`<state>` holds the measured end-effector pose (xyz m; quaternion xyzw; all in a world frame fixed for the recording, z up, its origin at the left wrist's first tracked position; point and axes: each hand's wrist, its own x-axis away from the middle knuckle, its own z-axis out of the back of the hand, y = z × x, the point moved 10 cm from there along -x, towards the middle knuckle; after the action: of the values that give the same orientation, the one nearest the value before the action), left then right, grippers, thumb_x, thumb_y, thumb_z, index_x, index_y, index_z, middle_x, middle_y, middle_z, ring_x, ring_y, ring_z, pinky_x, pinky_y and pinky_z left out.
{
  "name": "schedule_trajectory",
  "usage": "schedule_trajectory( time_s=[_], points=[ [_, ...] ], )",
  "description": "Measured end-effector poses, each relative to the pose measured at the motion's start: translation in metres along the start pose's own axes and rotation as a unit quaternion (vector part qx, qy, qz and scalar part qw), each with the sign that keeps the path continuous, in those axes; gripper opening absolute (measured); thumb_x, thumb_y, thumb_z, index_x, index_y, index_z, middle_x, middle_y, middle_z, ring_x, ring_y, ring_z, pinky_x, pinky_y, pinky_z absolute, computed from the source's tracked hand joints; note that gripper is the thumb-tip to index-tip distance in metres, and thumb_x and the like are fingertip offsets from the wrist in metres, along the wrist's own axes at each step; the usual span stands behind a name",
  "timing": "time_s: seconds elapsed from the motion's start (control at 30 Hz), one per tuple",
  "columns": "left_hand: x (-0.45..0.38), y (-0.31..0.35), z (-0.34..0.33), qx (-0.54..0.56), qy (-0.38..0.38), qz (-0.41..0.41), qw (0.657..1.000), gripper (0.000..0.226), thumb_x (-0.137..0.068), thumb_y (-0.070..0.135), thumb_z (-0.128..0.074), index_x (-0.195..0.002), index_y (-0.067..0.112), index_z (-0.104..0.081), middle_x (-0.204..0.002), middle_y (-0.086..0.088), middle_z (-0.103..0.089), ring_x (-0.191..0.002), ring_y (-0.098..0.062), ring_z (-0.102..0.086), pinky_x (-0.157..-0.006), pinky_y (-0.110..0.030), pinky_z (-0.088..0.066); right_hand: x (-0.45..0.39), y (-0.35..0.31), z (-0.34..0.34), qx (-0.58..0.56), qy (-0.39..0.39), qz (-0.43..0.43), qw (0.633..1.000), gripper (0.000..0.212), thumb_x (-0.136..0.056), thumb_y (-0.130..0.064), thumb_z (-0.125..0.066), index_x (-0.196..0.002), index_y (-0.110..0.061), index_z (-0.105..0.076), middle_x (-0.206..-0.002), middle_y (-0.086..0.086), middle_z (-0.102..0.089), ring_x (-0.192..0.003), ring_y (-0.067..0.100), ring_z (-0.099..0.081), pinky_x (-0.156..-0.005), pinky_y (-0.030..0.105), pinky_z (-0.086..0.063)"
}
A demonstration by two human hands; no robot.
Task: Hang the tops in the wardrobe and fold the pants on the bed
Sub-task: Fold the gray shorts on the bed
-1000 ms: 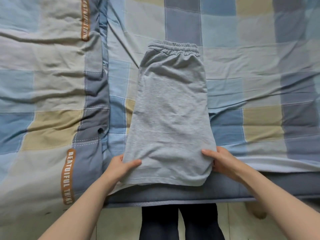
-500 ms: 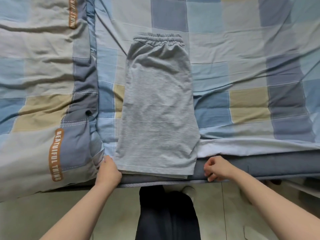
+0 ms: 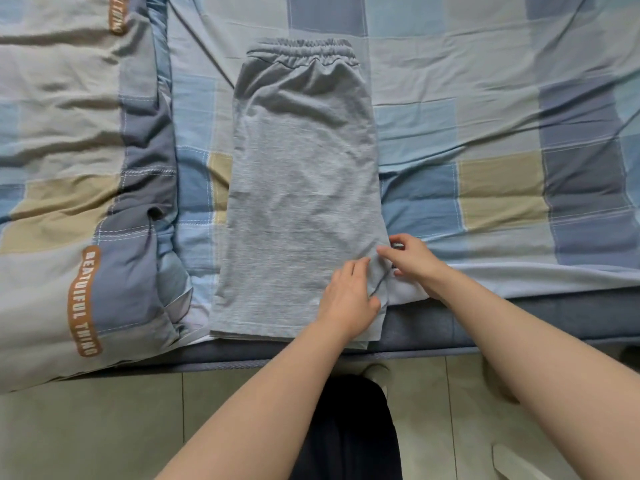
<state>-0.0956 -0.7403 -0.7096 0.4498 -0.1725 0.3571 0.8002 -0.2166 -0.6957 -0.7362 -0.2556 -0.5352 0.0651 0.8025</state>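
Where the near edge of the bed (image 3: 519, 317) meets the floor (image 3: 86, 427), a pair of grey shorts (image 3: 301, 188) lies flat on the checked sheet (image 3: 485, 133), folded lengthwise, one leg over the other. Waistband (image 3: 304, 51) at the far end, well beyond both hands; hem at the near edge, just left of and below the left hand.

Left hand (image 3: 349, 296): palm down on the shorts near their lower right corner, fingers together and fairly straight, pointing up and to the right. It presses the cloth flat. Thumb lies along the right edge of the shorts.

Right hand (image 3: 412, 258): just beside the left, touching the right edge of the shorts a little farther up. Fingers curled, thumb and forefinger pinching the fabric edge there. A small ridge of cloth stands up between the two hands. Fingertips of the two hands nearly meet.

Left of both hands, well apart from them, a checked quilt (image 3: 69, 168) lies bunched along the bed, with brown bands of lettering, one (image 3: 83, 299) at about the level of the hands and one far beyond them at the top of the view.

Below the forearms: pale floor tiles and the person's dark trouser legs (image 3: 349, 431). A pale shape on the floor by the right forearm, too blurred to tell what it is.
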Motion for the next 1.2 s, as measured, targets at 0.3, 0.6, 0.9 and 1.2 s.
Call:
schedule_trajectory(
  time_s=[0.3,0.6,0.9,1.2],
  points=[
    [-0.001,-0.05,-0.006,0.25,0.102,0.196,0.943,0.05,-0.077,0.028,-0.078,-0.116,0.015,-0.049,-0.111,-0.003,-0.064,-0.104,-0.023,-0.059,-0.081,-0.031,-0.045,0.027,-0.046,-0.036,0.103,-0.086,0.19,0.973,0.019,-0.093,-0.012,-0.058,-0.11,-0.005,-0.063,-0.093,0.009,-0.058,-0.082,0.015,-0.052,-0.075,0.015,-0.042],
    [0.011,-0.116,0.027,0.257,0.045,0.229,0.938,0.015,-0.081,0.013,-0.07,-0.08,0.019,-0.057,-0.073,0.0,-0.066,-0.076,-0.024,-0.068,-0.077,-0.035,-0.056,0.061,-0.039,-0.085,0.636,-0.061,0.498,0.586,0.058,-0.084,-0.01,-0.039,-0.142,-0.015,-0.046,-0.147,0.003,-0.046,-0.133,0.03,-0.044,-0.104,0.043,-0.042],
    [0.049,-0.088,0.118,-0.479,-0.006,-0.397,0.783,0.043,-0.084,0.006,-0.044,-0.12,0.012,-0.066,-0.127,-0.01,-0.064,-0.12,-0.033,-0.059,-0.096,-0.042,-0.052,0.067,-0.047,-0.109,0.604,0.006,0.633,0.483,0.038,-0.092,-0.007,-0.041,-0.118,-0.011,-0.068,-0.129,0.005,-0.063,-0.116,0.027,-0.06,-0.098,0.046,-0.048],
    [0.018,-0.13,0.133,-0.487,-0.095,-0.422,0.759,0.06,-0.091,0.005,-0.033,-0.149,0.017,-0.035,-0.153,-0.007,-0.039,-0.14,-0.028,-0.038,-0.111,-0.05,-0.037,0.043,-0.049,-0.118,0.587,-0.011,0.588,0.557,0.044,-0.095,-0.015,-0.038,-0.137,-0.014,-0.053,-0.141,0.003,-0.052,-0.129,0.022,-0.051,-0.104,0.044,-0.043]
  ],
)
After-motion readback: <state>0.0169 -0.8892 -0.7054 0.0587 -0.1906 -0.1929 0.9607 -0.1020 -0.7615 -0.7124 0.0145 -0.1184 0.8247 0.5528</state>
